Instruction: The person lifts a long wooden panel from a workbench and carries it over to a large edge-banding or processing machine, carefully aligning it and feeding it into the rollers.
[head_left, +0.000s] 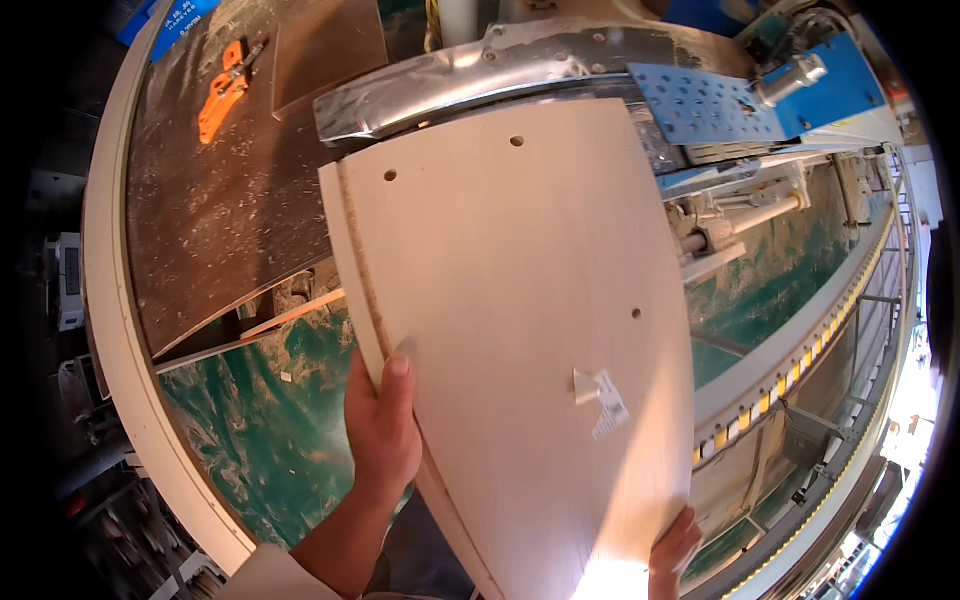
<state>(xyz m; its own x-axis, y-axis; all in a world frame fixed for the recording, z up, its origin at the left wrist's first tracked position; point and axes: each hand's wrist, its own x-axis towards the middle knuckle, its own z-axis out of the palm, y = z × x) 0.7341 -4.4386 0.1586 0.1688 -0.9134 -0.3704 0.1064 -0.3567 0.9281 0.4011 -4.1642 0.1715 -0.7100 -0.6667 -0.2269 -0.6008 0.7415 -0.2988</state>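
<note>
A pale wood-grain board (pixel 510 260) fills the middle of the view, with a few drilled holes, a groove along its left edge and a torn white label (pixel 607 405) on its face. My left hand (pixel 385 420) grips the left edge, thumb on the face and fingers behind it. Lower down, my right hand (pixel 675 545) is closed round the right edge, partly hidden by the board. The board's far end lies against or just before a shiny metal guard (pixel 450 85); whether they touch I cannot tell.
Orange-handled pliers or cutters (pixel 224 92) lie on a dusty brown panel (pixel 215 200) at the far left. A blue perforated bracket (pixel 710 105) with a metal cylinder stands at the far right. Along the right runs a rail with yellow and white blocks (pixel 770 400). Green dusty floor (pixel 270 400) shows below.
</note>
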